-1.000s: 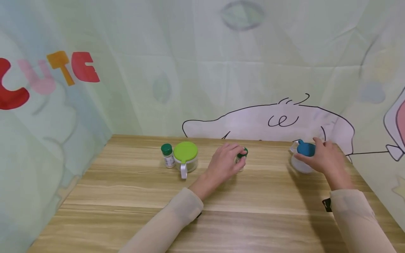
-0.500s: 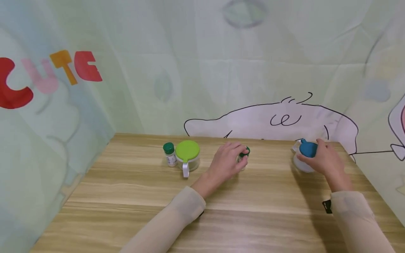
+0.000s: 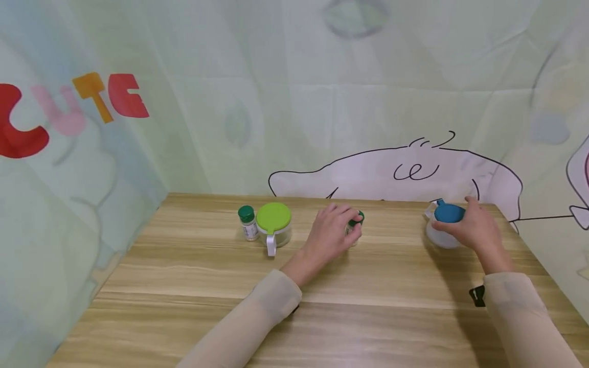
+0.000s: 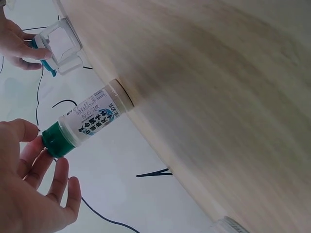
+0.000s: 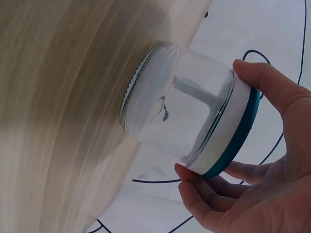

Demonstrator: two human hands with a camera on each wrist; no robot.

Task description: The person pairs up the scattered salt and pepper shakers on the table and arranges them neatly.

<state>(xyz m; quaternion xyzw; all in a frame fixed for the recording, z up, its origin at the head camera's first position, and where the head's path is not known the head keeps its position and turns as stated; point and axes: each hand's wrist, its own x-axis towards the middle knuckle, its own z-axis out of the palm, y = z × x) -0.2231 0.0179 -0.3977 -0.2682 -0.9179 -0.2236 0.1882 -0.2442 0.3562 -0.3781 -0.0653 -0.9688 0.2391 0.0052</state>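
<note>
Head view, left hand (image 3: 331,236) fingers pinching small bottle (image 3: 353,229), right hand (image 3: 474,229) gripping teal-lidded jar (image 3: 443,230), green-lidded jar (image 3: 274,230) nearby

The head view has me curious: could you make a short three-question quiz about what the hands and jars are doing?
1. True or false: the right hand grips the teal lid of the clear jar.
2. What colour is the cap of the small bottle that the left hand fingers touch?
3. Which stands just left of the lime-lidded jar: A) a second small bottle, B) a spoon, C) a cup?

Key: 1 true; 2 dark green; 3 A.
</note>
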